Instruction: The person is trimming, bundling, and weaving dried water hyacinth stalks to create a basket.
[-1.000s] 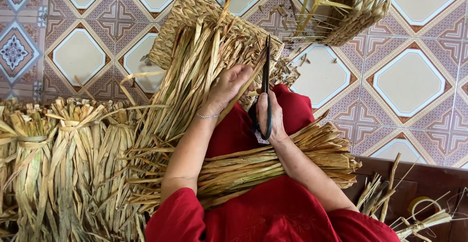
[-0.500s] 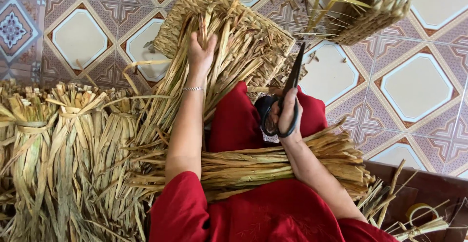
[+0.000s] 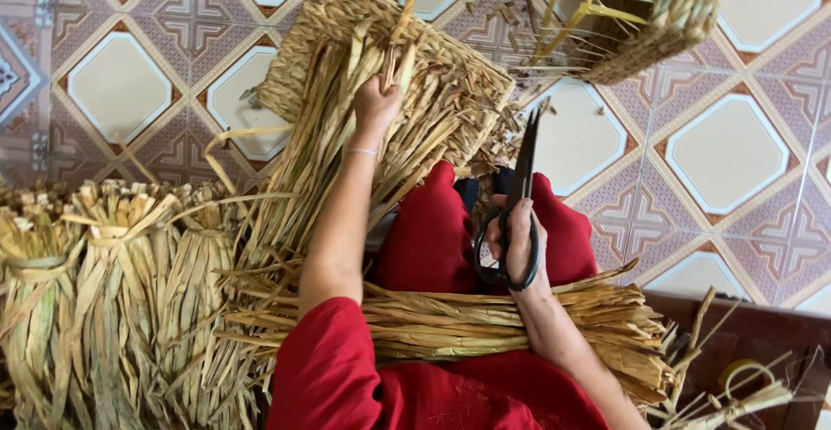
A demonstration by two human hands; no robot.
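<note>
While the bundle of dried leaves (image 3: 511, 326) lies crosswise over the lap in red cloth, closest to the camera, it works as a ready stock and is best left flat so no strands slide to the floor. Just above it the right hand (image 3: 518, 238) is closed through the loops of the black scissors (image 3: 517, 209), blades together and pointing away from the body; that looks like a sound resting grip, tips clear of the other arm. Farther out, the left hand (image 3: 374, 105), a thin bracelet at its wrist, is closed around a few upright strands (image 3: 394, 45) drawn up from the loose sheaf (image 3: 329, 144) that leans against the woven mat (image 3: 346, 49). To do this well, I would judge that the picked strands should be gripped close to their tips and lifted straight along their length, so that neighbours are not dragged or creased, and only pieces of like width taken together. The scissors should come in only once the strands hang free of the sheaf. To the left stand tied bunches (image 3: 95, 283) on the tiled floor (image 3: 718, 153). At the far top right a half-woven basket (image 3: 658, 14) sits well apart from both hands.
</note>
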